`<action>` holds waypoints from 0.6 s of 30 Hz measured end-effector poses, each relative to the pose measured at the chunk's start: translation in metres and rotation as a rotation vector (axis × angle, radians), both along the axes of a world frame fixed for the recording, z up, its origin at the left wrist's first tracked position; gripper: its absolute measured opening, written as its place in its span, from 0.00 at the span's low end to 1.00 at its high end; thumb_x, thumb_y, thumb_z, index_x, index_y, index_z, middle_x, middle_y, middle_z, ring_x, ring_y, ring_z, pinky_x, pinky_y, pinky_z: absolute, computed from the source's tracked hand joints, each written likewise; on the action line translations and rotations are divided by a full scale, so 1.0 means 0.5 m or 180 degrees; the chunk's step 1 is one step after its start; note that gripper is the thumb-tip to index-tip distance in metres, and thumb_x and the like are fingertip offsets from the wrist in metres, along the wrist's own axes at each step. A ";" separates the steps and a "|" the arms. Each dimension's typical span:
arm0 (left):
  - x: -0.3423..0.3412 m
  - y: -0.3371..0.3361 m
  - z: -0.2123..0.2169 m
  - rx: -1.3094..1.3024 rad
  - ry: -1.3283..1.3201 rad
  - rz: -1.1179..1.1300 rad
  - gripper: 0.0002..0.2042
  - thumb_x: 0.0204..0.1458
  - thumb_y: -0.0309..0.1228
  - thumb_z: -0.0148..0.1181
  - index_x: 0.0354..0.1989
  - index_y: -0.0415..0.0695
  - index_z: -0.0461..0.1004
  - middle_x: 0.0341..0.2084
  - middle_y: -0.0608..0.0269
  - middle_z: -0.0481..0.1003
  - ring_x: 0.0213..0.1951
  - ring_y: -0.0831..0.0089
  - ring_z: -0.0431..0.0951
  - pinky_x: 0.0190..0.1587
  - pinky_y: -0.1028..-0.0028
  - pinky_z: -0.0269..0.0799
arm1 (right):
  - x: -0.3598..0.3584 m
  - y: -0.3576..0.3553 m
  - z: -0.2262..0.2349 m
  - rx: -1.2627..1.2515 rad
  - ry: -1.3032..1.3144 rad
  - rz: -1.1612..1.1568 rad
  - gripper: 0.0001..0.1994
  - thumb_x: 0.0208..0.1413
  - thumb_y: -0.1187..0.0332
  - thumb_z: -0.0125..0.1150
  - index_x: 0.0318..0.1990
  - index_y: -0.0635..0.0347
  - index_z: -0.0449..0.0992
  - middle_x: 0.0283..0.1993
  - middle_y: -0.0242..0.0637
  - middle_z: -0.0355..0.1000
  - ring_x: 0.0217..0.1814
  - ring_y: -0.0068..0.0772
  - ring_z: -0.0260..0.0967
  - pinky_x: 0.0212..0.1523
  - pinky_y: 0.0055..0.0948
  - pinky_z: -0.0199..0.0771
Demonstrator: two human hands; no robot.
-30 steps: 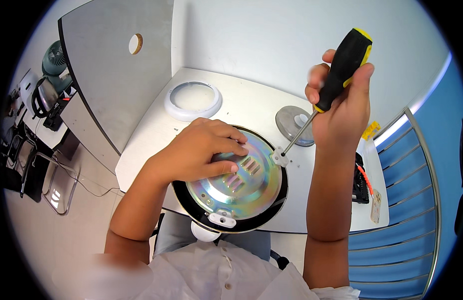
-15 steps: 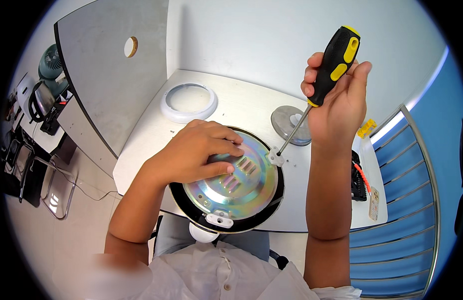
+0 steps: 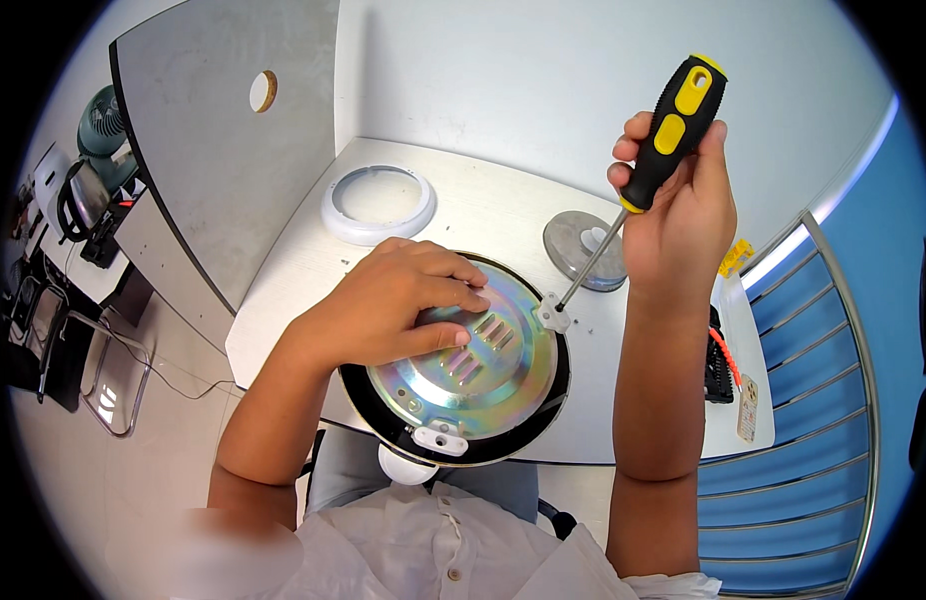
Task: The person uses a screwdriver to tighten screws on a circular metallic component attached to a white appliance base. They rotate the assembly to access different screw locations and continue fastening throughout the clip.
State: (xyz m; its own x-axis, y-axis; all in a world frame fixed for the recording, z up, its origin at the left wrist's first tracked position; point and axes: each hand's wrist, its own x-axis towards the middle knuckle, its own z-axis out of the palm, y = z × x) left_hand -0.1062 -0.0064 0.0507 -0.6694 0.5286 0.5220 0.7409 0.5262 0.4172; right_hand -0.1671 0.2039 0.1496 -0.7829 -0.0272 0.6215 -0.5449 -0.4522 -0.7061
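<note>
A round pan-like appliance lies upturned before me, with a black outer rim (image 3: pixel 383 418) and an iridescent metal base plate (image 3: pixel 518 375) with vent slots. My left hand (image 3: pixel 393 305) rests on the plate, its fingers spread and thumb out near the slots. In my right hand (image 3: pixel 683 230) is a screwdriver (image 3: pixel 673 135) with a black and yellow handle, tilted upward to the right. Its shaft runs down to a white bracket (image 3: pixel 553 316) at the plate's right edge, where the tip meets a hole. A second white bracket (image 3: pixel 440 440) sits at the near edge.
Farther back on the white table (image 3: pixel 473 190) lie a white ring (image 3: pixel 383 234) and a glass lid (image 3: pixel 568 258). At the right are a black tool case (image 3: pixel 719 370) and a yellow piece (image 3: pixel 736 257). A metal railing (image 3: pixel 853 330) stands beside the table, a grey partition (image 3: pixel 203 150) at left.
The screwdriver handle has turned a little about its axis in my right hand, which has shifted slightly right. The left hand and the appliance stay in place.
</note>
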 end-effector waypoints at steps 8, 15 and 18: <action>0.003 0.001 0.002 -0.0023 -0.0045 0.0037 0.15 0.46 0.41 0.62 0.40 0.48 0.80 0.44 0.63 0.76 0.49 0.63 0.72 0.52 0.63 0.59 | 0.006 -0.013 -0.005 0.0238 0.0603 -0.0233 0.19 0.60 0.58 0.55 0.47 0.64 0.61 0.35 0.35 0.65 0.30 0.22 0.67 0.25 0.21 0.68; 0.001 0.000 0.004 -0.0040 -0.0039 0.0024 0.14 0.47 0.41 0.62 0.40 0.48 0.79 0.44 0.63 0.76 0.49 0.63 0.72 0.52 0.63 0.59 | 0.007 -0.010 0.004 0.0074 0.0509 -0.0218 0.18 0.61 0.55 0.51 0.43 0.64 0.64 0.35 0.36 0.66 0.30 0.22 0.68 0.26 0.21 0.68; 0.001 0.001 0.004 -0.0040 -0.0065 0.0043 0.14 0.46 0.41 0.62 0.39 0.48 0.80 0.44 0.63 0.76 0.49 0.64 0.72 0.52 0.63 0.59 | 0.003 -0.008 0.008 0.0101 0.0527 -0.0231 0.18 0.63 0.54 0.47 0.40 0.64 0.66 0.35 0.37 0.67 0.29 0.23 0.68 0.26 0.22 0.68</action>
